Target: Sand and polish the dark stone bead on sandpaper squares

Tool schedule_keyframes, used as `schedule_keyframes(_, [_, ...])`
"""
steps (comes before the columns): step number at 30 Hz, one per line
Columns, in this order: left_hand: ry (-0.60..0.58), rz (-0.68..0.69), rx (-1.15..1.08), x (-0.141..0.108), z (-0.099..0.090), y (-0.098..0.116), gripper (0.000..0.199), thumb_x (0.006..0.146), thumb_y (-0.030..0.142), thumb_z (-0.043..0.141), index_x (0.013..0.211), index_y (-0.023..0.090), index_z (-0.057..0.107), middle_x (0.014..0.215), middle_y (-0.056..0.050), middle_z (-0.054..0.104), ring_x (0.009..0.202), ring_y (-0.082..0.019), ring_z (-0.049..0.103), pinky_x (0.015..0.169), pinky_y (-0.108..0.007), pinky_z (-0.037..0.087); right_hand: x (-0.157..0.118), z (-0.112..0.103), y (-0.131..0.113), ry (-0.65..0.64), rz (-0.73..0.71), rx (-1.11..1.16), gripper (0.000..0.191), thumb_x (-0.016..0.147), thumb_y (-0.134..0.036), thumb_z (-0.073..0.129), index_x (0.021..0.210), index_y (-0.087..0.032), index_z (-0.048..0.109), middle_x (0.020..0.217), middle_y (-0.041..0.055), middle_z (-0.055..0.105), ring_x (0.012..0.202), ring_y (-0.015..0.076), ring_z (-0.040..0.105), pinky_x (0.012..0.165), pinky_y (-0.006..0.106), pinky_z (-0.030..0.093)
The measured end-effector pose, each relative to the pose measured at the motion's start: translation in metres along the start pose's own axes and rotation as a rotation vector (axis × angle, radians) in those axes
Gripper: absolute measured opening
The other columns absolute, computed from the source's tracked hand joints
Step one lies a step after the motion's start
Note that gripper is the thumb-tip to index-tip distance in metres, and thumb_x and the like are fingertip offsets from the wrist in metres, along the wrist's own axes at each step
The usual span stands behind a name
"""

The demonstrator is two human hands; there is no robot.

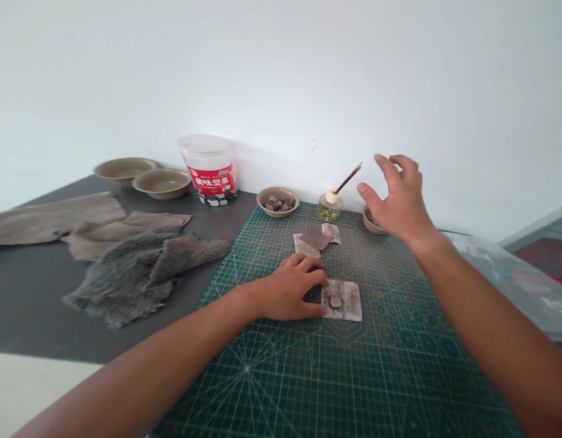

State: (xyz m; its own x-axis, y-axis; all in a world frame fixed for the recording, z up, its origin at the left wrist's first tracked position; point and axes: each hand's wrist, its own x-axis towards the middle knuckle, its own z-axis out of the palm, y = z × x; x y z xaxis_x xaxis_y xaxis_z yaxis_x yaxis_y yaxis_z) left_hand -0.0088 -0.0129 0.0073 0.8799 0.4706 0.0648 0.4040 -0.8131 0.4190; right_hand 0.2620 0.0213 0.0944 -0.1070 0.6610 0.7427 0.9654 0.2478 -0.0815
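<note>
The person's left hand point(290, 289) rests palm-down on a green cutting mat point(354, 389), fingers together and lightly curled, its fingertips and thumb touching the near edge of a pale square of rough material point(349, 310) without clamping it. A small brown stone point(336, 302) lies on that square. The right hand point(397, 204) hangs in the air above the mat's far edge, fingers spread and holding nothing, nearest a small tan bowl point(371, 222) and a glass jar point(329, 208) with a white top and a thin wooden-handled brush point(348, 177) rising from it. Between the hands lie overlapping scraps point(315, 238) of pale and brown material. Beside the jar sits a tan bowl of pebbles point(278, 201). Off to the left, on a dark tabletop point(25, 316), are a plastic tub with a red label point(209, 167), two shallow tan bowls point(144, 177), and a shaggy grey pelt point(139, 274) beside flat grey-brown hides point(53, 218)
</note>
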Motion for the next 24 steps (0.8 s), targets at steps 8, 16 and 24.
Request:
schedule_keyframes(8, [-0.011, -0.004, 0.002, 0.0, 0.0, -0.001, 0.044, 0.085, 0.054, 0.069, 0.121, 0.028, 0.062, 0.142, -0.007, 0.049, 0.133, -0.033, 0.043, 0.112, -0.054, 0.036, 0.015, 0.013, 0.003, -0.143, 0.042, 0.071, 0.052, 0.091, -0.049, 0.065, 0.137, -0.024, 0.058, 0.152, 0.0135, 0.034, 0.14, 0.0402, 0.038, 0.115, 0.061, 0.037])
schedule_keyframes(16, [-0.011, -0.01, 0.018, 0.0, -0.001, -0.001, 0.047, 0.085, 0.055, 0.068, 0.123, 0.028, 0.061, 0.143, -0.008, 0.048, 0.133, -0.033, 0.042, 0.111, -0.053, 0.037, -0.012, -0.015, -0.024, -0.159, 0.025, 0.227, 0.034, 0.098, -0.038, 0.057, 0.129, -0.024, 0.06, 0.125, 0.0118, 0.06, 0.114, 0.0296, 0.06, 0.095, 0.049, 0.054])
schedule_keyframes(24, [-0.002, -0.01, 0.007, 0.001, 0.002, -0.001, 0.045, 0.084, 0.054, 0.07, 0.12, 0.027, 0.062, 0.142, -0.007, 0.049, 0.133, -0.034, 0.041, 0.112, -0.053, 0.036, -0.113, -0.036, -0.06, -0.848, -0.234, 0.492, 0.025, 0.097, -0.034, 0.062, 0.12, -0.025, 0.066, 0.124, 0.0083, 0.063, 0.11, 0.0232, 0.062, 0.097, 0.041, 0.053])
